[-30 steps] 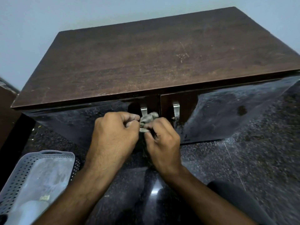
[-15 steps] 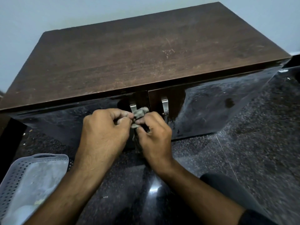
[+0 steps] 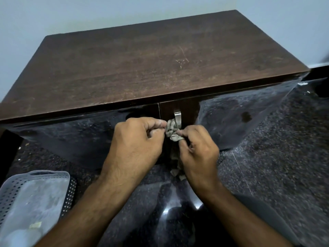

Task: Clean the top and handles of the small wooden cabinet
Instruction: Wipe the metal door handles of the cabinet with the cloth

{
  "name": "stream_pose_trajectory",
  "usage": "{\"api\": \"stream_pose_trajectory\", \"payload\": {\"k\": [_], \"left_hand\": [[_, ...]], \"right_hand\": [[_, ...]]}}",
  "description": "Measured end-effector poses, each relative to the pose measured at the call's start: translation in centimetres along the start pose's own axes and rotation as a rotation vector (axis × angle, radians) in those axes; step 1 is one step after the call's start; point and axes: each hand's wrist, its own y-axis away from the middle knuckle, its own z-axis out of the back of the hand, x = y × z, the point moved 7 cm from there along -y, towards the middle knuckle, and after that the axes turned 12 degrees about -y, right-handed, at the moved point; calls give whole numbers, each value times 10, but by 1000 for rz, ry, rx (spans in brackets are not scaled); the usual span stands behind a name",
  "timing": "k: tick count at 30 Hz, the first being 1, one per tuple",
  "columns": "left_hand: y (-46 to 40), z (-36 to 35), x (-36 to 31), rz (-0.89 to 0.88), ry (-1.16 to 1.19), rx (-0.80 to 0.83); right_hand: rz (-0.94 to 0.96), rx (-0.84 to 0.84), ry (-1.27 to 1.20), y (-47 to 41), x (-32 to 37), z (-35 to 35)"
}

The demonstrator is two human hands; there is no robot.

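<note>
A small dark wooden cabinet fills the view; its brown top (image 3: 151,65) shows faint scratches. Two glossy doors meet at the middle of its front. The right door's metal handle (image 3: 177,117) shows at its upper end; the left door's handle is hidden behind my left hand (image 3: 135,145). A crumpled grey-green cloth (image 3: 172,130) is bunched against the right handle. My left hand pinches the cloth from the left with curled fingers. My right hand (image 3: 197,154) grips it from below and right, and the cloth's loose end hangs down under that hand.
A white perforated plastic basket (image 3: 10,195) sits on the floor at the lower left. The floor (image 3: 276,166) is dark speckled polished stone. A pale wall stands behind the cabinet, and something dark edges in at the far left.
Both hands and the cloth have shifted from the left door's handle to the right door's handle. The view has also swung, bringing the basket nearer.
</note>
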Motion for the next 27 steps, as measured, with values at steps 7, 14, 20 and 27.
{"api": "stream_pose_trajectory", "payload": {"k": [7,14,20,27], "left_hand": [[-2,4,4,4,-14,-43],[-5,0,8,49,-78,13],[2,-29,22,74,-336,321],[4,-30,28,100,-341,409]], "right_hand": [[-16,-190,-66,-7,-7,12],[-226,-85,-98,7,-31,-4],[-76,-176,-125,-8,-9,9],[-13,-179,-129,-4,-13,10]]}}
